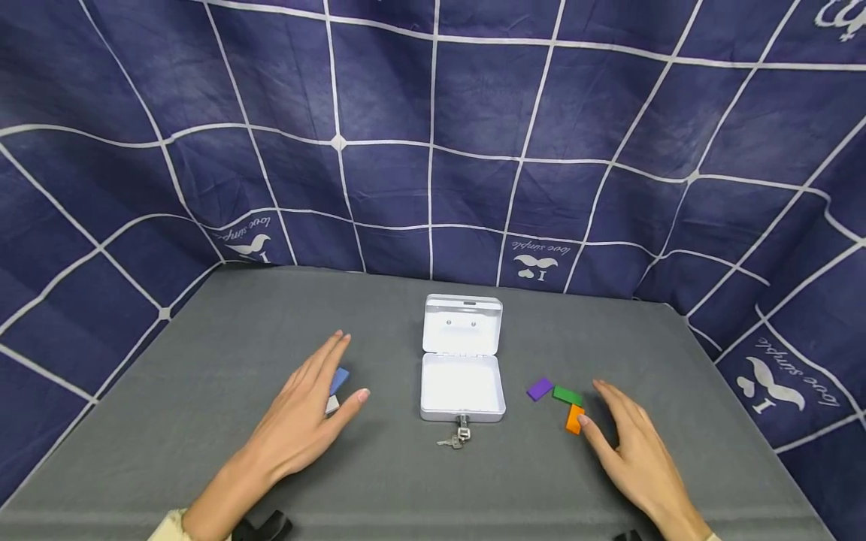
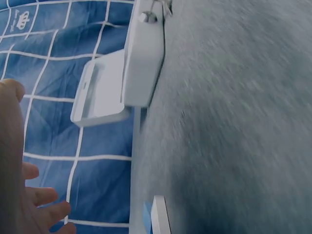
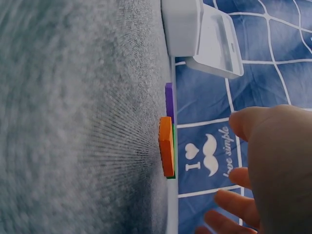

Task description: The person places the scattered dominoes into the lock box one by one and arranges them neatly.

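Observation:
My left hand [image 1: 302, 415] hovers with fingers straight over the left of the table, holding nothing. Beneath it, partly covered, lie a blue block [image 1: 339, 380] and a white block [image 1: 331, 405]. My right hand [image 1: 638, 453] is also empty, its fingers extended and the thumb spread beside an orange block [image 1: 574, 418]. A green block [image 1: 567, 395] and a purple block [image 1: 540, 388] lie just beyond the orange one. Between the hands stands a white metal cash box [image 1: 463, 387], its lid [image 1: 463, 324] tipped back and its inside bare. Small keys [image 1: 452, 442] hang at the front lock [image 1: 463, 425].
Grey cloth covers the table [image 1: 379, 481]. A dark blue curtain [image 1: 386, 180] with a white grid rises behind it and along both sides. Black wrist straps [image 1: 265, 527] show at the bottom edge.

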Tool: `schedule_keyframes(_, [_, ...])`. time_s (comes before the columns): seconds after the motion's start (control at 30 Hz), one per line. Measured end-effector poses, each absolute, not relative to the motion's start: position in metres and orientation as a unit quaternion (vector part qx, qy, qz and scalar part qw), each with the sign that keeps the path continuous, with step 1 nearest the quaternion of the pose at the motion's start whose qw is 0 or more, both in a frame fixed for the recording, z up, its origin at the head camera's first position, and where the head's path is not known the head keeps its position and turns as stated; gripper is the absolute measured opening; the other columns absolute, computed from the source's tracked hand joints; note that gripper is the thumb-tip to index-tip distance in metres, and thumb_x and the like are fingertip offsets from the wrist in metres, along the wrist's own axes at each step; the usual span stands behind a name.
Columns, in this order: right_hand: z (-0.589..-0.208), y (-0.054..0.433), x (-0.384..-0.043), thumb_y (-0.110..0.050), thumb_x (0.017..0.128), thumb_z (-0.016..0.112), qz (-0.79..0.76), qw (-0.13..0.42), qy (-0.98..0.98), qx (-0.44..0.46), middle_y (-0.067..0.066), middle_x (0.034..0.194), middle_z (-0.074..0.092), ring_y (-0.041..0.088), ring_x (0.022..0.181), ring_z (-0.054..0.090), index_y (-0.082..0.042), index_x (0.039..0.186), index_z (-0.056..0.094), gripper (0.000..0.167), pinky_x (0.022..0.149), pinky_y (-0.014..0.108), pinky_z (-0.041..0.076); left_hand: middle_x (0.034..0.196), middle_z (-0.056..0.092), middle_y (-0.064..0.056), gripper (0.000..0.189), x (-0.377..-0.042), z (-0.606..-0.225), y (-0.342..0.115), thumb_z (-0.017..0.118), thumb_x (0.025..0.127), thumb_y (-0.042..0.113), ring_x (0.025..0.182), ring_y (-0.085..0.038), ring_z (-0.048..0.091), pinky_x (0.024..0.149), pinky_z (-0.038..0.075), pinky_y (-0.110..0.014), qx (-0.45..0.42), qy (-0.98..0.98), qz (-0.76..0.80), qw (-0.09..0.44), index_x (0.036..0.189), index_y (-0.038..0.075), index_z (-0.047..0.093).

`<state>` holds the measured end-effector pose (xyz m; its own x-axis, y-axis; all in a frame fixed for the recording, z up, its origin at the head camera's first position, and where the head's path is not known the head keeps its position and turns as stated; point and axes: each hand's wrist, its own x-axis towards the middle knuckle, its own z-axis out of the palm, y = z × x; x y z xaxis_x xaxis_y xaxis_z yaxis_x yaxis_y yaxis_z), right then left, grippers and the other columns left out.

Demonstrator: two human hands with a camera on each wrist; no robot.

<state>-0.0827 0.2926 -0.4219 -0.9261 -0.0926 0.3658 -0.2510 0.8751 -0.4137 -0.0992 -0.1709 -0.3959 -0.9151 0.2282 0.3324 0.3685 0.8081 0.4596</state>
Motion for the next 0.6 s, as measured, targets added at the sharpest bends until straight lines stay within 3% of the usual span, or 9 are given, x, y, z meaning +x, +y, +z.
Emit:
schedule_keyframes(0.07, [-0.423, 0.292, -0.082, -0.035, 0.1, 0.069, 0.234, 0.172, -0.952, 0.092, 0.018, 0.149, 0.054, 0.044, 0.135, 0.048, -0.006, 0.15, 0.051, 0.061, 0.102, 0.06, 0.038, 0.17, 0.025, -0.005, 0.079, -0.102, -0.395, -0.164, 0.056, 0.103, 0.053, 0.151, -0.034, 0.034, 0.114, 0.033, -0.065, -0.158, -0.936, -0.288, 0.125, 0.166, 0.024, 0.018])
schedule_keyframes(0.23, [-0.426, 0.291, -0.08, -0.034, 0.097, 0.074, 0.237, 0.177, -0.951, 0.095, 0.017, 0.145, 0.057, 0.042, 0.133, 0.05, -0.007, 0.148, 0.053, 0.062, 0.1, 0.059, 0.04, 0.169, 0.027, -0.002, 0.077, -0.106, -0.396, -0.147, 0.056, 0.103, 0.053, 0.151, -0.03, 0.036, 0.113, 0.037, -0.062, -0.171, -0.917, -0.347, 0.097, 0.166, 0.029, 0.018])
schedule_keyframes(0.3, [-0.427, 0.29, -0.079, -0.034, 0.096, 0.075, 0.238, 0.177, -0.95, 0.095, 0.018, 0.144, 0.057, 0.041, 0.132, 0.051, -0.006, 0.147, 0.054, 0.062, 0.099, 0.059, 0.04, 0.169, 0.027, -0.002, 0.077, -0.108, -0.399, -0.14, 0.056, 0.103, 0.053, 0.152, -0.027, 0.034, 0.117, 0.035, -0.057, -0.18, -0.909, -0.366, 0.085, 0.166, 0.028, 0.019])
schedule_keyframes(0.6, [-0.43, 0.289, -0.081, -0.034, 0.091, 0.08, 0.241, 0.19, -0.946, 0.102, 0.018, 0.141, 0.06, 0.04, 0.128, 0.054, -0.006, 0.144, 0.057, 0.064, 0.098, 0.056, 0.041, 0.169, 0.025, -0.005, 0.083, -0.12, -0.406, -0.118, 0.056, 0.101, 0.06, 0.153, -0.027, 0.031, 0.118, 0.034, -0.057, -0.154, -0.889, -0.43, 0.02, 0.166, 0.028, 0.016])
